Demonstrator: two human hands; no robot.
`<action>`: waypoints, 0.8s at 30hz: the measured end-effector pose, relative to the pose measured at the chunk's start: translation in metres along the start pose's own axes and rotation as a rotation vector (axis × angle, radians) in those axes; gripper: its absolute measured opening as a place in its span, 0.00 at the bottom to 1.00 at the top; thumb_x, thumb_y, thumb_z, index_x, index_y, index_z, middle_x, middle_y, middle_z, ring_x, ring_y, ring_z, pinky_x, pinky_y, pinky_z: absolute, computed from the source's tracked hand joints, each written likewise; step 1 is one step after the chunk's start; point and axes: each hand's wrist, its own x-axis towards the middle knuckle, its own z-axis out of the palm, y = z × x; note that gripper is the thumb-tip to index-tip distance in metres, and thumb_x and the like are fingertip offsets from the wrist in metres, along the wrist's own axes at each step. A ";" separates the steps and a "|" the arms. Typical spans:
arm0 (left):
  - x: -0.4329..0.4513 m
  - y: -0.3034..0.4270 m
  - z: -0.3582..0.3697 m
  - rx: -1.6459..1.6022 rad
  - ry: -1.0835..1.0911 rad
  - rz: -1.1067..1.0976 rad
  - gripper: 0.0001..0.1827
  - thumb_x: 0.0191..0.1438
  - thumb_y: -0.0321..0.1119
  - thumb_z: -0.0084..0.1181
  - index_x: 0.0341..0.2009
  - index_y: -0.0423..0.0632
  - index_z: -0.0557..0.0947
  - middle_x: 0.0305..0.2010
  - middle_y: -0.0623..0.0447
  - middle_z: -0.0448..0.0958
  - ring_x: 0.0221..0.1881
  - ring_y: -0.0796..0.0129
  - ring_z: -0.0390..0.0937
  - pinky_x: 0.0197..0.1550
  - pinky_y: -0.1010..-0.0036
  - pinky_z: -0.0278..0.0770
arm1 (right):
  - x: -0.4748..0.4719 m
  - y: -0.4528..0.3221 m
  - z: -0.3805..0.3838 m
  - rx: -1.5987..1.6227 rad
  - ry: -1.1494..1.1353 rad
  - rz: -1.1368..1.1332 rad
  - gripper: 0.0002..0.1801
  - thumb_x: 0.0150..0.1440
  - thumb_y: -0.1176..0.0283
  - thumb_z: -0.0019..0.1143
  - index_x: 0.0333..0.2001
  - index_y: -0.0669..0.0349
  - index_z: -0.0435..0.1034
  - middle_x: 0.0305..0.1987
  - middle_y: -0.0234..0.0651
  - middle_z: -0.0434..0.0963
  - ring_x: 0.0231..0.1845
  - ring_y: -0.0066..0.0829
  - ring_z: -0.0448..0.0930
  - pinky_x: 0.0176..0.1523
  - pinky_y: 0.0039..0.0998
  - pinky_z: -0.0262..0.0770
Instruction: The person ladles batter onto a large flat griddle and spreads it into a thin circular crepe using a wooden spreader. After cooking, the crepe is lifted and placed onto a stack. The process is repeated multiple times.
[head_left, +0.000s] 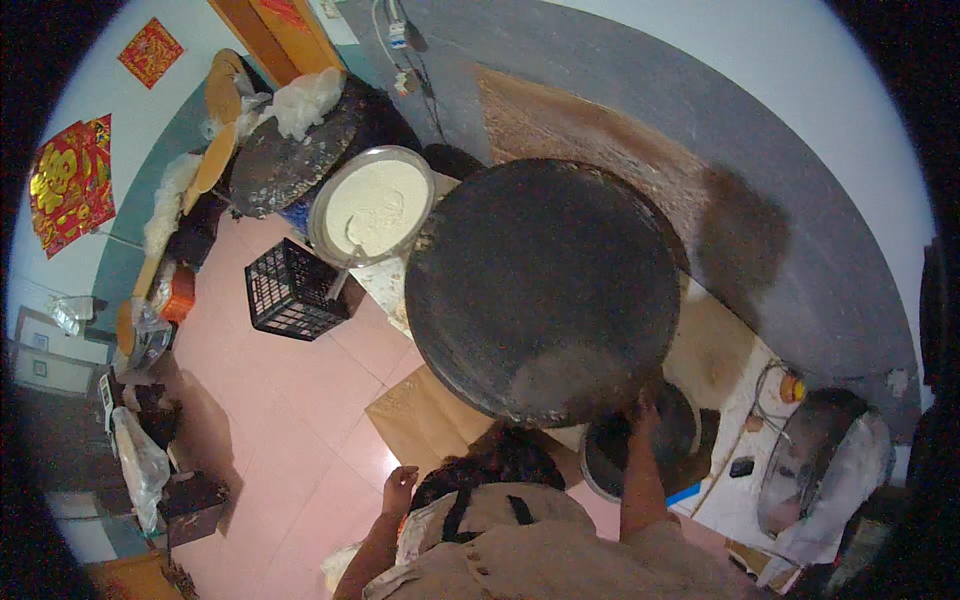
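A large round black griddle (540, 292) fills the middle of the view, with a greyish dull patch on its near part. My right hand (646, 409) is at the griddle's near right rim, above a dark round pot (600, 469). Dim light and blur hide its fingers, so I cannot make out whether it grips anything. Low on the left, my left hand (401, 480) is held near my body with loosely bent fingers and nothing visible in it. Beyond the griddle's left side stands a wide bowl of pale batter (382, 202), with a utensil resting in it.
A black plastic crate (292, 292) sits on the pink tiled floor (300, 405). Flattened cardboard (427, 412) lies below the griddle. On the right, a white tabletop (720, 480) bears a small black object (741, 467), a cord and a plastic-covered basin (802, 465). Bags and lids line the left wall.
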 end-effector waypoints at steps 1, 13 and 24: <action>0.009 0.005 -0.008 -0.110 0.036 -0.014 0.11 0.57 0.36 0.56 0.43 0.47 0.80 0.40 0.54 0.78 0.41 0.68 0.75 0.40 0.72 0.74 | -0.009 0.006 -0.013 -0.111 0.019 -0.015 0.20 0.53 0.61 0.63 0.47 0.59 0.72 0.42 0.35 0.75 0.37 0.33 0.76 0.40 0.33 0.74; 0.297 0.139 -0.158 -0.642 0.017 -0.036 0.33 0.57 0.57 0.50 0.59 0.49 0.64 0.55 0.49 0.72 0.56 0.59 0.67 0.57 0.57 0.63 | -0.055 0.048 -0.068 -0.601 0.284 -0.213 0.25 0.52 0.60 0.62 0.50 0.64 0.71 0.45 0.45 0.76 0.42 0.39 0.77 0.41 0.37 0.74; 0.441 0.261 -0.152 -1.222 -0.707 -0.319 0.10 0.62 0.36 0.42 0.32 0.43 0.70 0.23 0.53 0.69 0.23 0.68 0.69 0.23 0.78 0.69 | -0.102 0.040 -0.060 -1.097 0.557 -0.419 0.25 0.52 0.59 0.60 0.48 0.66 0.73 0.44 0.53 0.77 0.42 0.45 0.78 0.39 0.43 0.75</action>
